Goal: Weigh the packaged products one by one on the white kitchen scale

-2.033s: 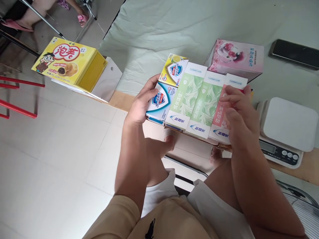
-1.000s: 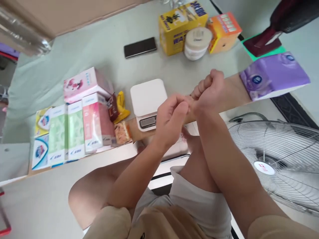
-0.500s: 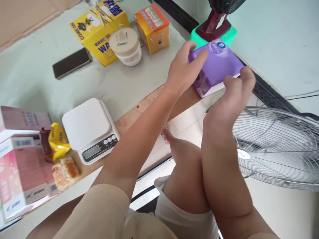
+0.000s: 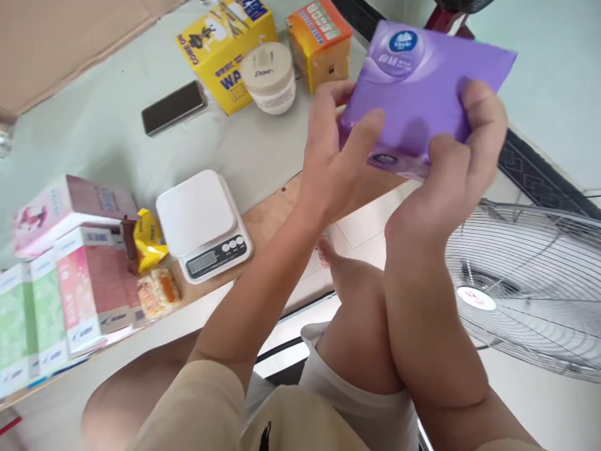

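Between both hands is a purple pack of tissues, tilted so its broad printed face turns toward me and held up over the table's right end. My left hand grips its left side, thumb across the front. On the lower right corner, my right hand has its fingers curled against the pack. Left of my left forearm lies a white digital kitchen scale with a bare platform. A Dove tub stands beyond my left hand, beside a yellow box and an orange packet.
A dark phone-like slab lies flat on the table. Several pink and green cartons, a yellow wrapper and a packaged snack sit at the left front edge. A large fan stands close to my right arm.
Both hands have closed on the purple tissue pack. It has been lifted off the table and tipped toward me. The view has shifted slightly, moving the table items rightward.
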`<state>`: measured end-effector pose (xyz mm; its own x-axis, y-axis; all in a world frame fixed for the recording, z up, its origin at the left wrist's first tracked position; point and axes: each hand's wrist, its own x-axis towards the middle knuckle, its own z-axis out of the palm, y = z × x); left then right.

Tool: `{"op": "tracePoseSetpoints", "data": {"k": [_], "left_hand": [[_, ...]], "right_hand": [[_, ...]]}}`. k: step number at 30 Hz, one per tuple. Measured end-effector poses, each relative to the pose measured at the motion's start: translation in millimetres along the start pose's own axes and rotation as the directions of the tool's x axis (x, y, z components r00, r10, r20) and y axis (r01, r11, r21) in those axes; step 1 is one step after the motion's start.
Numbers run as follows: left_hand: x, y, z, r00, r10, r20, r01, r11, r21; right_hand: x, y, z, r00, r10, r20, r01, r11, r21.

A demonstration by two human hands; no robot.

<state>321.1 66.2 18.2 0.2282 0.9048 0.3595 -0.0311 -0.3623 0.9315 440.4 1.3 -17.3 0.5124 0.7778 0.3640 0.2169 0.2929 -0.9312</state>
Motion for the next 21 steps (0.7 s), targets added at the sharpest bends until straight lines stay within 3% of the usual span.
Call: {"op": "tracePoseSetpoints", "data": {"k": [1, 3, 6, 10, 12, 15, 18, 21], "left_hand": [[-13.6, 9.2, -18.4, 0.998, 0.059, -0.017, -0.060, 0.998, -0.032], [-44.8, 27.8, -60.3, 0.992, 0.114, -0.049, -0.118, 0.989, -0.087], [-96.3, 52.1, -126.9, 0.994, -0.029, -0.105, 0.030, 0.999, 0.012], [-150.6, 63.5, -195.7, 0.971, -0.045, -0.235, 0.066, 0.995, 0.081], [-164.9, 56.8, -216.2, 0.964, -0.033, -0.265, 0.058, 0.995, 0.085], [-173.3, 38.3, -234.0, 0.970, -0.054, -0.236, 0.067, 0.997, 0.047], [-175.5, 24.6, -244.8, 0.981, -0.081, -0.178, 0.085, 0.996, 0.012], [-181.2, 25.7, -251.6, 0.973, -0.099, -0.208, 0.107, 0.994, 0.026]], "right_hand": [[-6.2, -14.5, 9.8, 0.994, -0.086, -0.069, 0.084, 0.996, -0.024], [-21.5, -41.3, 34.5, 0.979, -0.195, -0.063, 0.193, 0.981, -0.027], [-50.9, -69.1, 76.7, 0.962, -0.180, 0.205, 0.187, 0.982, -0.019], [-90.3, -79.2, 129.3, 0.856, -0.140, 0.498, 0.198, 0.978, -0.065], [-101.9, -74.2, 149.3, 0.819, -0.140, 0.556, 0.211, 0.975, -0.065], [-106.3, -61.7, 167.0, 0.810, -0.152, 0.566, 0.223, 0.973, -0.058], [-103.9, -52.6, 170.1, 0.800, -0.148, 0.582, 0.224, 0.973, -0.059], [-103.6, -47.8, 163.7, 0.788, -0.066, 0.612, 0.163, 0.981, -0.104]]}}
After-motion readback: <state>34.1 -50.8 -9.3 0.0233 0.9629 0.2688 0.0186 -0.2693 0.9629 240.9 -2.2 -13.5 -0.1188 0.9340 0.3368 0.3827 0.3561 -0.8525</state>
